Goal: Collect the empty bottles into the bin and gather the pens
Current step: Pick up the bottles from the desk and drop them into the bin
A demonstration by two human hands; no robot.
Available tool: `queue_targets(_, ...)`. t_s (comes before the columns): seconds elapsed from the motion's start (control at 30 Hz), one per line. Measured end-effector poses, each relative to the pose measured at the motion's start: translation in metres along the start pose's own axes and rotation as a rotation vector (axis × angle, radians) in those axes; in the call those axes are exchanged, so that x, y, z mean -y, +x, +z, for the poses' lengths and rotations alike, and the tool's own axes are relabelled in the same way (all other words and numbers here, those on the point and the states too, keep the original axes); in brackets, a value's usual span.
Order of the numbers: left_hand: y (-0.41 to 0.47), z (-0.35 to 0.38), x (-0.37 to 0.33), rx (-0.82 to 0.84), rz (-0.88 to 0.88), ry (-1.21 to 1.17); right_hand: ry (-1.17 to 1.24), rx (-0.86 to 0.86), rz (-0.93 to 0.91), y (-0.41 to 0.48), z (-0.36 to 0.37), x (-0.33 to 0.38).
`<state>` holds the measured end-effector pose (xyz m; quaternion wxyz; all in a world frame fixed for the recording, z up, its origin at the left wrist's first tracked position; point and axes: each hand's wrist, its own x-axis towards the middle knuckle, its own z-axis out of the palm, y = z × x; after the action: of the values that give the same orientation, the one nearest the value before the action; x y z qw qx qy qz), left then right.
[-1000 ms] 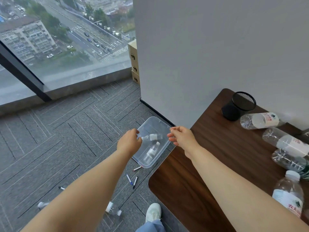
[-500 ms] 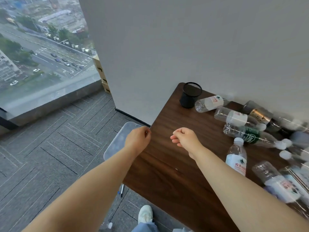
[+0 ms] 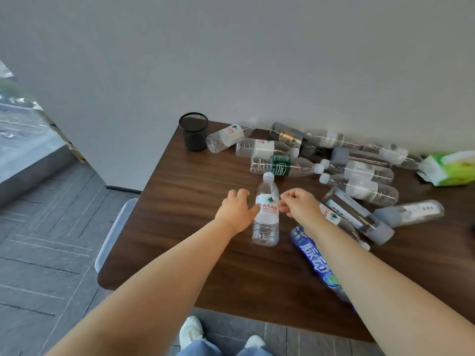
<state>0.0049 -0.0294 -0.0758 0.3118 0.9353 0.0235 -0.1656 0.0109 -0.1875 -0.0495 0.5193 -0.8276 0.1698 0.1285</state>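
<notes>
As the clear, upright plastic water bottle (image 3: 266,217) stands at frame centre, wrap the spread, empty left hand (image 3: 237,210) round its labelled middle; the loosely curled right hand (image 3: 298,204) holds nothing. Carry it to the translucent plastic bin (image 3: 113,235), centre left.

- Plain pale wall (image 3: 231,60) across the far side, evenly lit.
- Dark wood-grain table (image 3: 195,191) set against it, filling the middle and right.
- Grey carpet floor (image 3: 46,253) with a herringbone pattern, left and near.
- Window (image 3: 18,129) at far left, letting in daylight, above a low grey sill (image 3: 30,170).
- Dark skirting (image 3: 120,188) at the wall's foot.
</notes>
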Motion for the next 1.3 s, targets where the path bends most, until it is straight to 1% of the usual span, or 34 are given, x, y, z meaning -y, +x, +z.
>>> queue_targets(0.13,0.003,0.027,-0.029,0.095,-0.02,0.059,0.015,-0.08,0.001,-0.008,-0.032,-0.02)
queue_targets(0.27,0.003,0.048,-0.033,0.221,-0.028,0.213,0.038,-0.099,-0.002,-0.02,-0.054,-0.04)
queue_targets(0.33,-0.002,0.057,-0.033,0.227,-0.069,0.231,0.027,-0.105,-0.014,-0.024,-0.063,-0.048)
queue_targets(0.4,-0.009,0.06,-0.031,0.17,-0.105,0.219,-0.069,-0.099,-0.046,-0.027,-0.068,-0.057)
queue_targets(0.5,-0.018,0.061,-0.025,0.062,-0.121,0.194,-0.387,-0.067,-0.102,-0.032,-0.072,-0.073)
queue_targets(0.63,-0.027,0.058,-0.012,-0.082,-0.13,0.09,-0.631,-0.041,-0.127,-0.041,-0.072,-0.091)
queue_targets(0.77,-0.04,0.044,0.0,-0.258,-0.026,-0.11,-0.837,0.037,-0.102,-0.047,-0.063,-0.1)
queue_targets(0.87,-0.046,0.029,0.011,-0.353,0.056,-0.168,-0.985,0.066,-0.117,-0.048,-0.049,-0.103)
queue_targets(0.93,-0.05,0.02,0.021,-0.397,0.081,-0.194,-0.967,0.055,-0.165,-0.045,-0.04,-0.098)
queue_targets(1.03,-0.054,0.007,0.041,-0.463,0.089,-0.21,-0.847,0.031,-0.283,-0.038,-0.018,-0.076)
queue_targets(1.1,-0.051,0.0,0.059,-0.53,0.1,-0.217,-0.765,0.018,-0.379,-0.031,0.002,-0.057)
queue_targets(1.2,-0.049,-0.006,0.09,-0.645,0.167,-0.239,-0.642,-0.007,-0.526,-0.022,0.035,-0.034)
queue_targets(1.3,-0.053,-0.003,0.125,-0.758,0.21,-0.256,-0.495,-0.04,-0.652,-0.024,0.071,-0.028)
